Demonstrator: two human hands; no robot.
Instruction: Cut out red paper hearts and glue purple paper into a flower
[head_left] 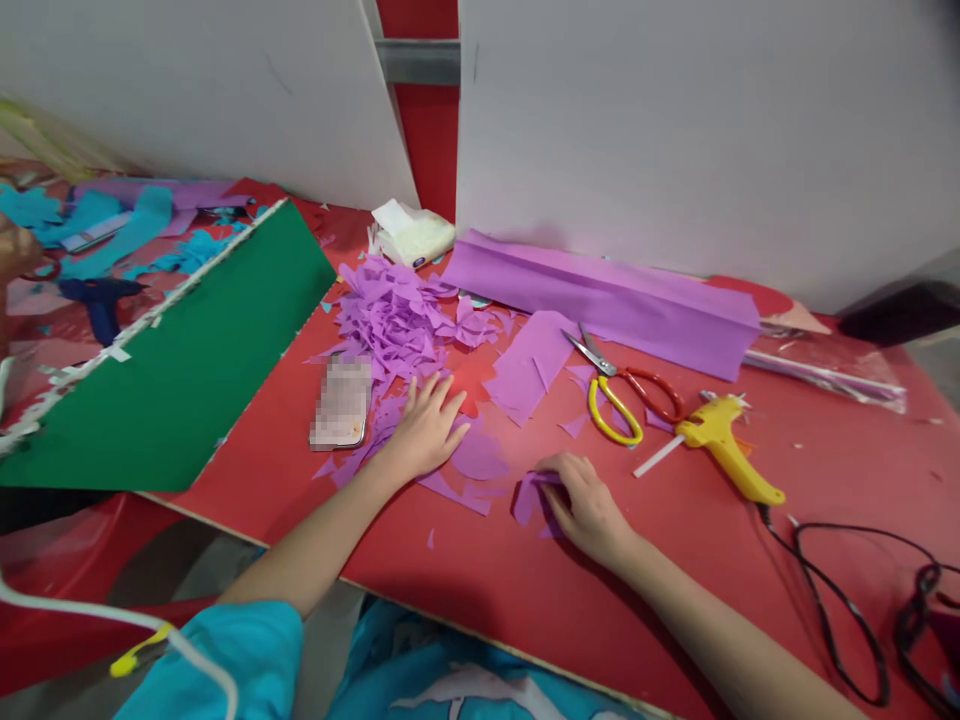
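Note:
My left hand lies flat with fingers spread on purple paper scraps on the red table, beside a phone. My right hand is curled, its fingers pinching a small purple paper piece against the table. A heap of purple paper cuttings lies just beyond my left hand. A flat purple sheet sits between the heap and the scissors.
Yellow-and-red-handled scissors and a yellow glue gun with a black cord lie to the right. A folded purple paper roll lies along the white wall. A green board stands left; tissues behind.

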